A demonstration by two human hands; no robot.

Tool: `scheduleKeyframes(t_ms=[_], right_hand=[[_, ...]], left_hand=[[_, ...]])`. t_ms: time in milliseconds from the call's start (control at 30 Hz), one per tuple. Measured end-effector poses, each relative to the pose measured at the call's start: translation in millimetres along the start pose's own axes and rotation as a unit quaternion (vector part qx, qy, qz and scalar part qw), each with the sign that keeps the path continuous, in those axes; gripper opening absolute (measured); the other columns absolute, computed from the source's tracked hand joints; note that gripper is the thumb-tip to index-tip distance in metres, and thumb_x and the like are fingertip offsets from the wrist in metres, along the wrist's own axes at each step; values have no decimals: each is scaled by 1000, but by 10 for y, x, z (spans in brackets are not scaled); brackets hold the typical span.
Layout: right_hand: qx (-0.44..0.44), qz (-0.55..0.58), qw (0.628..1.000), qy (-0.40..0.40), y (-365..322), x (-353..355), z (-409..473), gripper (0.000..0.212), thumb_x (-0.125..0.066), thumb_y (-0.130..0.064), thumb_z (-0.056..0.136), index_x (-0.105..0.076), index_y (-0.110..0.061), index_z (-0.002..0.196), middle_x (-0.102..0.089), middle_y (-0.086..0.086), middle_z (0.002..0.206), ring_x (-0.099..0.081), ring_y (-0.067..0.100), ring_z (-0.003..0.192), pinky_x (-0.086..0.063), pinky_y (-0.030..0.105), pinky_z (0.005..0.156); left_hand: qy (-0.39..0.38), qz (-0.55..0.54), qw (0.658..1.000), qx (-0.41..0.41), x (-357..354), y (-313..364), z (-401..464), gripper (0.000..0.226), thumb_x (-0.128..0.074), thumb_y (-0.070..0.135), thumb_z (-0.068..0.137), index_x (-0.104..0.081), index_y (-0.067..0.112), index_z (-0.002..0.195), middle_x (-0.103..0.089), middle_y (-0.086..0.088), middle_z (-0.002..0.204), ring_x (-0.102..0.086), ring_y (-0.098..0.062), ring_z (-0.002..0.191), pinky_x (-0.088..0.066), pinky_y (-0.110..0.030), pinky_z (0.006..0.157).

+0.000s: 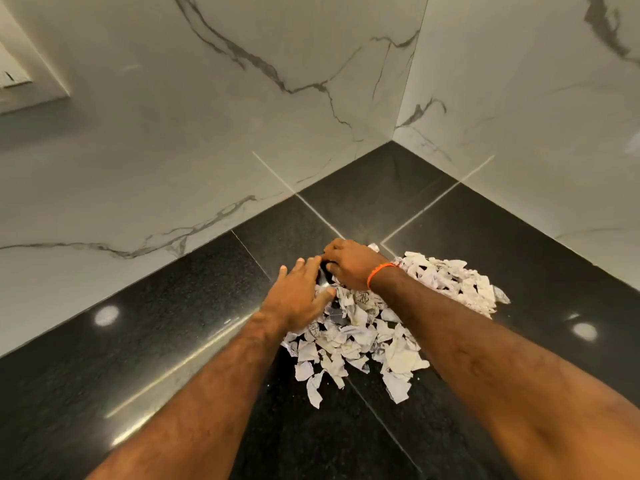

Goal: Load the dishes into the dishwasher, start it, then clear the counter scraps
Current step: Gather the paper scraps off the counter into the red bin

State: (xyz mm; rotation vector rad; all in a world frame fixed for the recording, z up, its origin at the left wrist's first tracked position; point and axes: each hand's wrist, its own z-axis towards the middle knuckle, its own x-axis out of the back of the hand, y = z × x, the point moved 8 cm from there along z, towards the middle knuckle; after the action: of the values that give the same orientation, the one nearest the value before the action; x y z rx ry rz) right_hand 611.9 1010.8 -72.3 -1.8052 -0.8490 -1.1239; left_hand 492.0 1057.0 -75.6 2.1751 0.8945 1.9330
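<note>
With the flat-fingered left hand (300, 295) and the curled right hand (349, 263), whose grip I could not tell, raking the heap of torn white paper scraps (374, 327) on the glossy black stone counter (121, 341), light pieces could have slid away.

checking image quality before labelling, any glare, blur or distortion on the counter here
Head view: two round light glints on the glossy black counter, one left, one right, plus long bright streaks; wide-angle lens bends the wall lines; both hands slightly soft at the paper scraps, otherwise sharp and evenly lit.
</note>
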Motion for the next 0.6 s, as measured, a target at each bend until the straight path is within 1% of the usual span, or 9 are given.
scheduleKeyframes(t_ms=[67, 133, 200, 267, 333, 400, 500, 533, 600], right_hand=[[6, 5, 1000, -4, 69, 2, -171, 32, -43, -31, 101, -65, -21, 121, -56, 1, 127, -55, 22, 114, -46, 41, 96], [11, -4, 1000, -13, 68, 19, -297, 30, -47, -26, 98, -71, -21, 115, -64, 1, 121, -61, 21, 107, -49, 36, 90], [3, -15, 1000, -18, 28, 127, -309, 31, -48, -19, 95, -75, -23, 112, -72, 2, 113, -66, 20, 98, -48, 29, 84], [-17, -22, 1000, -6, 20, 252, -242, 32, -49, -19, 95, -76, -22, 112, -73, 2, 114, -67, 23, 98, -51, 30, 87], [-29, -4, 1000, 3, 9, 284, -195, 32, -49, -24, 97, -71, -22, 121, -69, 3, 126, -63, 25, 110, -50, 38, 99], [-14, 4, 1000, -19, -73, 182, -219, 38, -48, -30, 100, -61, -24, 136, -58, 2, 142, -53, 27, 128, -40, 39, 108], [2, -11, 999, -50, -159, -62, -396, 41, -41, -35, 104, -55, -27, 142, -38, 5, 158, -37, 29, 144, -28, 44, 118], [5, -9, 999, -50, -139, -113, -452, 41, -40, -35, 104, -56, -28, 141, -38, 5, 159, -37, 27, 144, -30, 45, 118], [5, -3, 999, -49, -111, -149, -608, 40, -38, -36, 103, -62, -27, 134, -51, 6, 149, -50, 26, 133, -40, 46, 111]], left_hand=[[-19, 0, 999, -32, -89, 106, -88, 76, -37, 54, 104, -2, 20, 162, -21, -7, 167, -13, -23, 156, -5, -52, 127], [-18, -27, 997, -66, -88, 169, -184, 70, -38, 50, 104, -7, 25, 162, -33, -5, 163, -29, -18, 151, -7, -48, 127], [54, -26, 996, -69, 20, 136, -290, 60, -38, 46, 105, -23, 23, 159, -51, -2, 152, -46, -13, 139, -8, -45, 128], [158, 5, 987, 6, 136, -58, -446, 53, -37, 46, 105, -39, 20, 151, -56, -1, 146, -48, -13, 136, -9, -47, 127], [189, 26, 976, 108, 142, -274, -633, 57, -32, 52, 105, -40, 19, 151, -48, -3, 153, -35, -20, 147, -4, -50, 126], [145, 20, 978, 147, 3, -370, -756, 69, -24, 60, 103, -28, 16, 157, -29, -6, 164, -15, -24, 155, 4, -49, 124], [84, 12, 992, 88, -260, -218, -863, 80, -15, 67, 100, -7, 15, 161, -3, -7, 169, 5, -22, 156, 5, -46, 126], [74, 12, 995, 63, -336, -131, -865, 82, -14, 68, 100, -3, 15, 161, 3, -6, 168, 9, -22, 156, 6, -44, 126], [70, -14, 997, 27, -441, 65, -907, 83, -17, 69, 101, 3, 16, 162, 8, -3, 168, 12, -20, 155, 8, -40, 126]])
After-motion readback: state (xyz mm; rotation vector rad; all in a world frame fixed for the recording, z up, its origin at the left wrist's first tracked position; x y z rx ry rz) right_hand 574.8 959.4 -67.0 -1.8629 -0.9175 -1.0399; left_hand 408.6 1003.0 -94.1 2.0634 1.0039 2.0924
